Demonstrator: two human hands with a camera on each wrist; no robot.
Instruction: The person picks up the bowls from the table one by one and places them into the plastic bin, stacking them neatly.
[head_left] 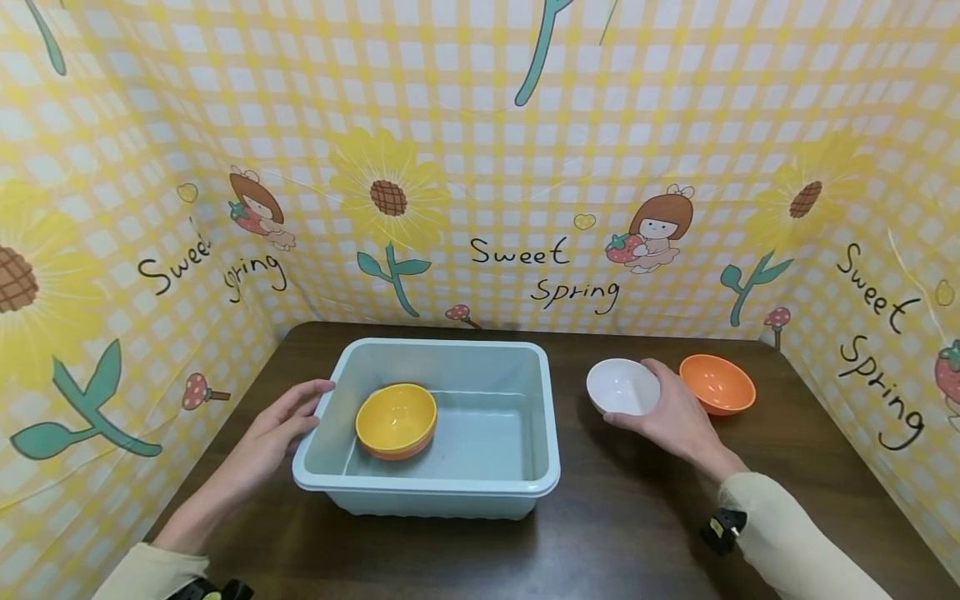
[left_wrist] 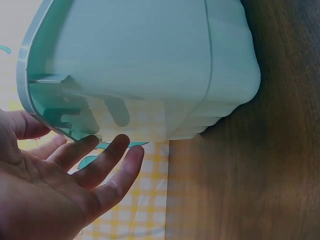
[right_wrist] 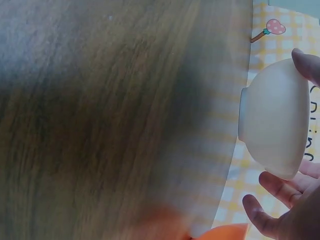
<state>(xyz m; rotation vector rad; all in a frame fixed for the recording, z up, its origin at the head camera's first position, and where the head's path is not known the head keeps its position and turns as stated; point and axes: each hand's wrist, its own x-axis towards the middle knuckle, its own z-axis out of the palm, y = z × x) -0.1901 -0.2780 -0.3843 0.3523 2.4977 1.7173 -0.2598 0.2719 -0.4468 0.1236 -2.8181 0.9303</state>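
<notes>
My right hand [head_left: 678, 417] grips a white bowl [head_left: 619, 385] by its rim, thumb on one side and fingers on the other. In the right wrist view the white bowl [right_wrist: 277, 120] shows side-on, raised off the table. Just right of that hand stands an orange bowl [head_left: 717, 383]. At the left wall of a pale blue-green plastic basin [head_left: 480, 485], my left hand [head_left: 281, 425] touches the rim with loosely extended fingers. Inside the basin, on its left side, sits a yellow bowl [head_left: 396, 417] with orange showing beneath it.
The dark wooden table [head_left: 600, 533] carries the basin left of centre and the orange bowl at the back right. A yellow checked cloth [head_left: 480, 167] with printed flowers and figures surrounds the table at the back and both sides.
</notes>
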